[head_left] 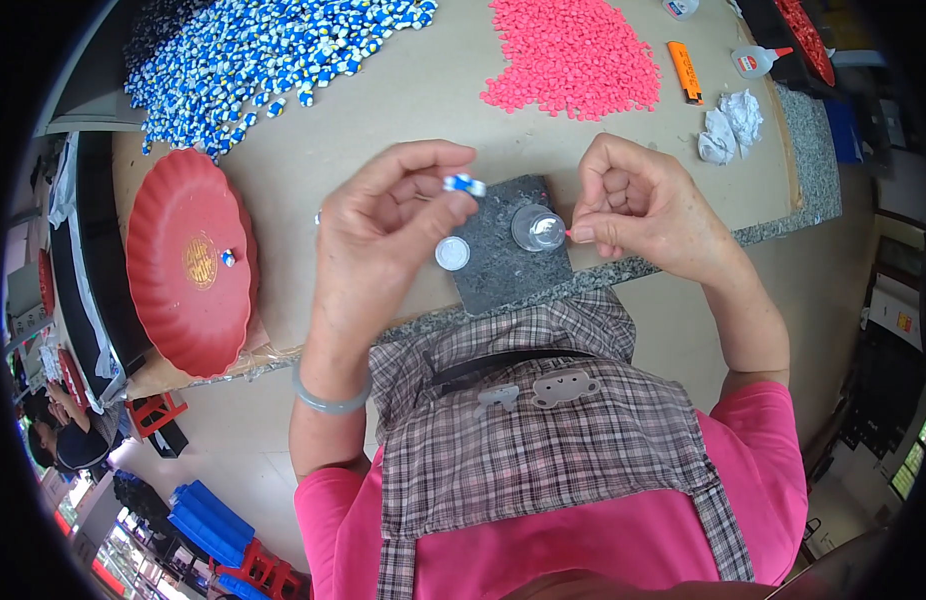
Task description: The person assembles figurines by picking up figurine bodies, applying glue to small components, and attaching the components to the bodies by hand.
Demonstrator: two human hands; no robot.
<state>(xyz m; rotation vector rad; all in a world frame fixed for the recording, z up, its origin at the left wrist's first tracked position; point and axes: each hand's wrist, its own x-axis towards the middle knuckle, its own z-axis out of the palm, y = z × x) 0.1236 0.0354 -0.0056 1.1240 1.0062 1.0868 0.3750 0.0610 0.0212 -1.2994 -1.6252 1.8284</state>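
My left hand (383,225) is closed, pinching a small blue-and-white piece (464,185) between thumb and forefinger above the left edge of a dark stone slab (508,275). On that slab, just below these fingers, sits a small round whitish cap-like disc (452,253). A clear plastic cup or dome (537,229) stands on the slab's right part; I cannot tell what it holds. Beside it my right hand (638,205) has thumb and forefinger pressed together on a tiny pink piece (569,233), of which only the tip shows.
Heaps of blue-and-white pieces (273,60) and pink pieces (573,60) lie along the far side. A red scalloped dish (178,300) holds one blue-and-white piece at left. An orange lighter-like object (685,73), a small red-tipped bottle (755,62) and crumpled tissue (731,125) lie right.
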